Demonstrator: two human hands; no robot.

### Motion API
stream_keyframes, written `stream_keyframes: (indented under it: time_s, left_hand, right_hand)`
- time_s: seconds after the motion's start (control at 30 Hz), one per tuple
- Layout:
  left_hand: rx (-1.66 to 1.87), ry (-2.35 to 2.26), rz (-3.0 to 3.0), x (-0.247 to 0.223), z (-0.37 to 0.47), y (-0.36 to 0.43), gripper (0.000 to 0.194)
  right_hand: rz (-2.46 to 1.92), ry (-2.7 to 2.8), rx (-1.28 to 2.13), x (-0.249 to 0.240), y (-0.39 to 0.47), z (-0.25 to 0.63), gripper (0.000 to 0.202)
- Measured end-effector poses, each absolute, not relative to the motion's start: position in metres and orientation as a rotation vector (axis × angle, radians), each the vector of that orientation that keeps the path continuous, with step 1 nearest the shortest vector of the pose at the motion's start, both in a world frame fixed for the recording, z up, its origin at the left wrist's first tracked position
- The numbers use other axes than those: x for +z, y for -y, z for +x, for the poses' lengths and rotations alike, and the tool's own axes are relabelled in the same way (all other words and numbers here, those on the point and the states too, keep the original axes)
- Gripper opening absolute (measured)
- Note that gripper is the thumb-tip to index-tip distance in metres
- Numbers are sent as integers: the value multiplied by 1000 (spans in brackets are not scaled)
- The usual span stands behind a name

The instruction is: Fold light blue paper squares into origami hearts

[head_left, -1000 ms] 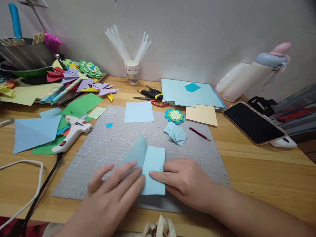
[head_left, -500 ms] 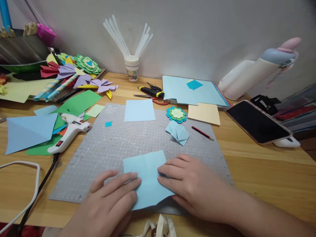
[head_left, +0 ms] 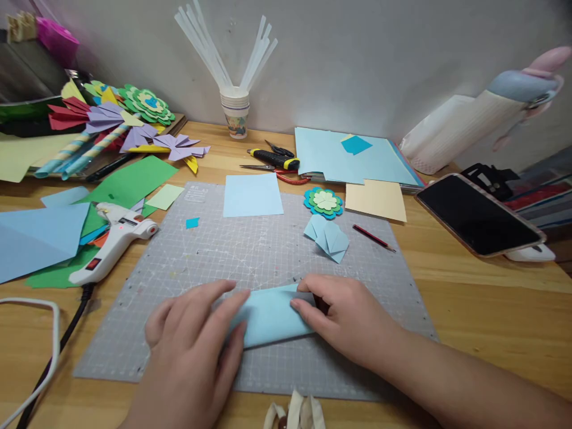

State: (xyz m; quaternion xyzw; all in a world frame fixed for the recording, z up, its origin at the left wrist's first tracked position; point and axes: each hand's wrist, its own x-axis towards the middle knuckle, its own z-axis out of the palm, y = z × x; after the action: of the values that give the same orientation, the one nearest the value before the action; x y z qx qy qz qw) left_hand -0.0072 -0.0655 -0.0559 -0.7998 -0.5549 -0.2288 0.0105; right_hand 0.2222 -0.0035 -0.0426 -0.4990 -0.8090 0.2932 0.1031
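A light blue sheet of paper [head_left: 274, 319] lies folded over on the near part of the grey cutting mat [head_left: 179, 310]. My right hand [head_left: 344, 310] pinches its right end between thumb and fingers. At the left end, my left hand [head_left: 196, 339] has its fingers apart over the paper, slightly blurred. Further up the mat sit a flat blue paper square [head_left: 253, 195], folded light blue paper pieces [head_left: 328, 238], a layered paper flower [head_left: 323, 202] and a red-and-black pencil [head_left: 374, 238]. A small blue scrap [head_left: 192, 223] is at the mat's left.
To the left are a white glue gun [head_left: 114, 244] with its cord, coloured sheets [head_left: 129, 185] and paper flowers [head_left: 147, 104]. Scissors and a black-yellow tool [head_left: 272, 159] lie behind the mat, near a paper cup [head_left: 235, 116]. A phone [head_left: 480, 214] and bottle [head_left: 482, 128] stand right.
The light blue sheet, open and flat before, is now folded over into a narrow strip. My right hand has closed on its right end; my left fingers have lifted and spread. The view has shifted slightly.
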Motion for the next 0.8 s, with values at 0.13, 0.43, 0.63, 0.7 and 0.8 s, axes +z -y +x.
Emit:
stream_keyframes:
  time_s: [0.13, 0.43, 0.63, 0.7, 0.8]
  left_hand:
    - [-701, 1323, -2707, -62, -2, 67, 30]
    - [-368, 1135, -2755, -55, 0, 60, 35]
    - [-349, 1133, -2751, -59, 0, 60, 37]
    - [-353, 1158, -2747, -60, -2, 59, 36]
    - [-336, 1164, -2743, -61, -2, 60, 36]
  right_hand:
    - [-1477, 2406, 811, -41, 2, 219, 10]
    - [-1566, 2313, 843, -44, 0, 216, 13]
    - [-1529, 2343, 792, -45, 1, 217, 11]
    - [-1516, 2352, 783, -45, 0, 217, 9]
    - [-1504, 2364, 776, -45, 0, 216, 8]
